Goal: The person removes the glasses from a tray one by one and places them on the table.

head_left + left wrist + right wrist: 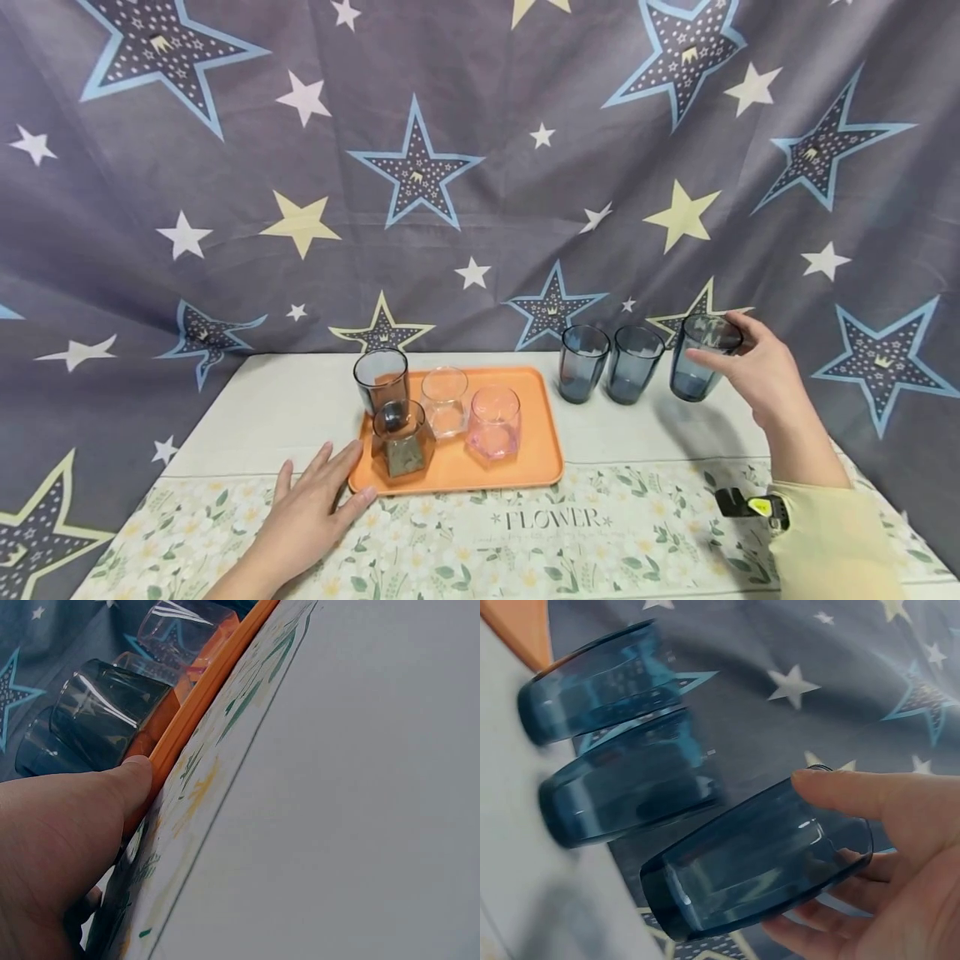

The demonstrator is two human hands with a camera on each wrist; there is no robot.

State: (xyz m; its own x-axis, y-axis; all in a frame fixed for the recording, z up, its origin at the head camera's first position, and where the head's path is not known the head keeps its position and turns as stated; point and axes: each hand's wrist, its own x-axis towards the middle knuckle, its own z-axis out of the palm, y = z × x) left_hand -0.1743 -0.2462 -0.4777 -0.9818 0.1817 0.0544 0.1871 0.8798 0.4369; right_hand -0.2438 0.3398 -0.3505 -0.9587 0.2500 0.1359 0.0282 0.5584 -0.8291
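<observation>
Left hand (315, 504), fingers extended, thumb on the tray (534, 446); right hand (763, 373) grips the cup (692, 377) near its rim, apparently off the table (270, 417); cup should prove stiff, slick, breakable; mid-wall hold advised.

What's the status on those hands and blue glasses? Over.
Right hand holding a blue glass, apparently lifted. Left hand touching the orange tray. Possible obstacle: two other blue glasses alongside.
</observation>
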